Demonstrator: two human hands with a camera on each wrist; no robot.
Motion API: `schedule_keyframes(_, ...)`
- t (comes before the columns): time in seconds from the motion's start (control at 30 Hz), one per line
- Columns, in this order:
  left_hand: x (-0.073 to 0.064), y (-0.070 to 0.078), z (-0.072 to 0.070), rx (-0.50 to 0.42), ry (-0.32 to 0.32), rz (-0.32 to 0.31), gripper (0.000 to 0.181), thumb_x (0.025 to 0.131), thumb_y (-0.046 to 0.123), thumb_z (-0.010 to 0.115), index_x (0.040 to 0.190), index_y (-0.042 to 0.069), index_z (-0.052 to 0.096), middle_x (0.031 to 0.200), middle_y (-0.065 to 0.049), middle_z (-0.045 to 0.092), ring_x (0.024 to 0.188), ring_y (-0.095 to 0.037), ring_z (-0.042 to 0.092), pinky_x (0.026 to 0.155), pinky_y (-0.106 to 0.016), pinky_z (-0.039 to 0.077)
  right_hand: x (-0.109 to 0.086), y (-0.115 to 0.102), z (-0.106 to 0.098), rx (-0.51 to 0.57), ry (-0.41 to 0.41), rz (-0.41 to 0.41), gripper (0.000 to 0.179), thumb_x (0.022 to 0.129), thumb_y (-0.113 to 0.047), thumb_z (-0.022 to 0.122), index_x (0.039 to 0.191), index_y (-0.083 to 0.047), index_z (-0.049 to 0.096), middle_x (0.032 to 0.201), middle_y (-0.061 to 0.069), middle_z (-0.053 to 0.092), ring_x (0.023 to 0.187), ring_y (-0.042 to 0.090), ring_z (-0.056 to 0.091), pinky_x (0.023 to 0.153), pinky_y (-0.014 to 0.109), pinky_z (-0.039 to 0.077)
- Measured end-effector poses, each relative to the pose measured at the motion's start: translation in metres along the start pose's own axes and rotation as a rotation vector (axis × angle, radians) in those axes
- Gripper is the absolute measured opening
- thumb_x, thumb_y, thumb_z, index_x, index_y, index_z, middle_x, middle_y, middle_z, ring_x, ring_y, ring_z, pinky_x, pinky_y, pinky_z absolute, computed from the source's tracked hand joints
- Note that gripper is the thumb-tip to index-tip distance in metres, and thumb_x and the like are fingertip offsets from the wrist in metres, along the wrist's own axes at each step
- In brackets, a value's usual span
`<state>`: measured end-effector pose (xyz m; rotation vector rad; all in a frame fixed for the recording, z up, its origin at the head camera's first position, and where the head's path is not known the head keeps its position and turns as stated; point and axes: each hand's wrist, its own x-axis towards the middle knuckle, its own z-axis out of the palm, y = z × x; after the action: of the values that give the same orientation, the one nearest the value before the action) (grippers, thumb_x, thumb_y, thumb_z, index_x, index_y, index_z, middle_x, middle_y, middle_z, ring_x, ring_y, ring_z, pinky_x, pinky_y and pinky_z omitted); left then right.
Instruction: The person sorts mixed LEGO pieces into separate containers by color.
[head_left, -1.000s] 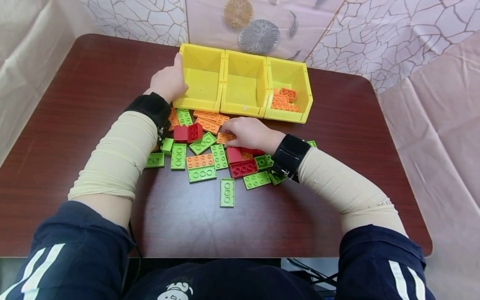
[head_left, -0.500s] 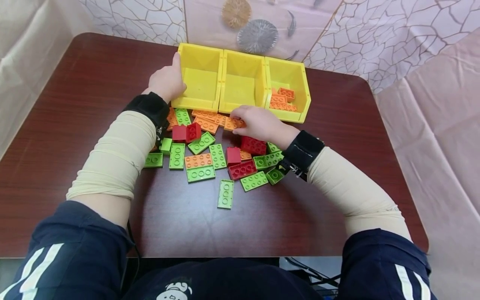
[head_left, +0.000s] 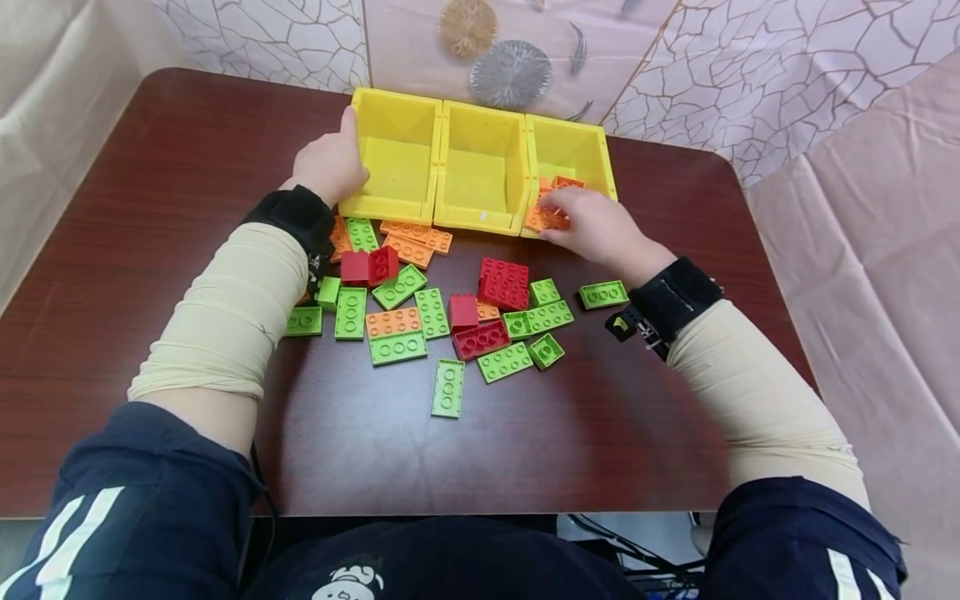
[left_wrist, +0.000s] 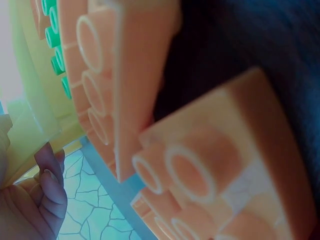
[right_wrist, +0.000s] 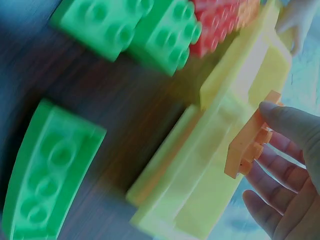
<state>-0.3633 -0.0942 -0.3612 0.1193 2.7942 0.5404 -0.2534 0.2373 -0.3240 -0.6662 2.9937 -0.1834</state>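
My left hand [head_left: 327, 167] grips the left wall of a yellow three-compartment bin [head_left: 480, 218]; in the left wrist view its curled fingers [left_wrist: 52, 187] lie against the bin's side. Over the right compartment, my right hand [head_left: 600, 232] holds an orange toy building brick [right_wrist: 245, 142], pinched between thumb and fingers with its studs toward the palm. Other orange bricks [head_left: 567, 182] lie in that compartment, partly hidden by the hand. The left and middle compartments hold no bricks.
Loose bricks lie in front of the bin: green [head_left: 448, 388], red [head_left: 504, 282] and orange [head_left: 408, 250]. One green brick [head_left: 603, 294] lies apart, near the right wrist strap. A patterned cloth [head_left: 262, 42] hangs behind the brown table [head_left: 360, 458].
My right hand has lifted the orange brick from the pile and carried it right, over the bin's right compartment. My left hand has stayed on the bin's left wall.
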Motion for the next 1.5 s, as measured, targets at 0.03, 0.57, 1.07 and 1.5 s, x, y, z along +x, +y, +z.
schedule_keyframes(0.03, 0.0, 0.0, 0.0, -0.001, 0.0, 0.0, 0.088, 0.092, 0.02, 0.052, 0.146, 0.014, -0.017, 0.114, -0.023, 0.046, 0.097, -0.038, 0.047, 0.092, -0.047, 0.037, -0.001, 0.005, -0.001, -0.003, 0.001, 0.015, 0.039, 0.086, -0.021, 0.067, 0.118, -0.001, 0.057, 0.111, 0.016, 0.059, 0.102, 0.03, 0.052, 0.089, 0.045, 0.04)
schedule_keyframes(0.57, 0.002, -0.001, -0.001, 0.008, 0.001, -0.01, 0.087, 0.092, 0.019, 0.051, 0.146, 0.014, -0.017, 0.111, -0.022, 0.047, 0.095, -0.038, 0.048, 0.09, -0.047, 0.038, 0.01, 0.035, 0.002, -0.013, -0.003, 0.105, 0.036, 0.087, -0.017, 0.065, 0.117, 0.001, 0.057, 0.112, 0.019, 0.057, 0.102, 0.032, 0.051, 0.088, 0.047, 0.04)
schedule_keyframes(1.07, 0.002, -0.002, 0.0, 0.001, 0.021, 0.006, 0.085, 0.092, 0.018, 0.049, 0.147, 0.014, -0.017, 0.113, -0.022, 0.048, 0.096, -0.037, 0.048, 0.089, -0.047, 0.038, 0.035, 0.031, 0.005, 0.052, -0.069, 0.071, 0.035, 0.086, -0.009, 0.063, 0.117, 0.005, 0.055, 0.116, 0.022, 0.056, 0.108, 0.035, 0.048, 0.094, 0.047, 0.036)
schedule_keyframes(1.5, 0.003, -0.003, 0.001, 0.0, 0.008, -0.002, 0.086, 0.093, 0.02, 0.05, 0.146, 0.015, -0.018, 0.114, -0.022, 0.047, 0.097, -0.037, 0.048, 0.09, -0.046, 0.038, 0.033, 0.038, 0.014, 0.168, -0.079, 0.028, 0.032, 0.09, -0.011, 0.06, 0.119, 0.003, 0.057, 0.116, 0.021, 0.057, 0.107, 0.033, 0.05, 0.095, 0.045, 0.037)
